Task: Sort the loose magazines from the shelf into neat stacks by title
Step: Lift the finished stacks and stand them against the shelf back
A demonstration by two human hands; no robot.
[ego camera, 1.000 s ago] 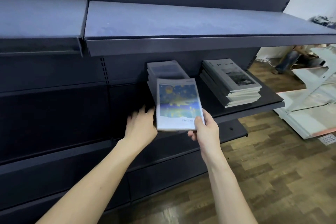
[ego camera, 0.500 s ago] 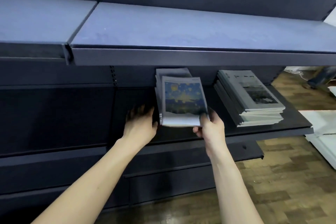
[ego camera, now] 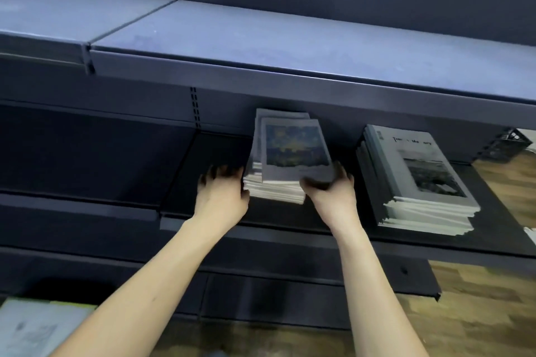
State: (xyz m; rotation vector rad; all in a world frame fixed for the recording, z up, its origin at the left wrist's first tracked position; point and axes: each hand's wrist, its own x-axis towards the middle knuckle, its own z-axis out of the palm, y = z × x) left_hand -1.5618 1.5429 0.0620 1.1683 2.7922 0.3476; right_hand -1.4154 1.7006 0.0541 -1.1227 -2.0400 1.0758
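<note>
1. A blue magazine (ego camera: 294,151) is seen on top of the left stack (ego camera: 275,187), on the middle shelf (ego camera: 208,153), under the upper shelf (ego camera: 290,46).
2. The magazine is not square with the stack: it is shifted toward the right and front, so that older copies show at its left and back edges.
3. The long axis of the magazine runs from the shelf front toward the back wall, almost along the forearms.
4. The right hand (ego camera: 333,191) is placed at the near right corner; its fingers (ego camera: 311,182) are curled on this corner, and the corner seems to be pinched, though the blur makes it uncertain.
5. The left hand (ego camera: 222,191) is held against the left side of the stack, with fingers spread and nothing grasped.
6. The stack therefore lies between both hands, and the right hand is the nearer one to the magazine.
7. The next move is judged to be a push of the magazine leftward and back, until the edges are aligned.
8. A grey stack (ego camera: 417,180) of another title lies well apart on the right.
</note>
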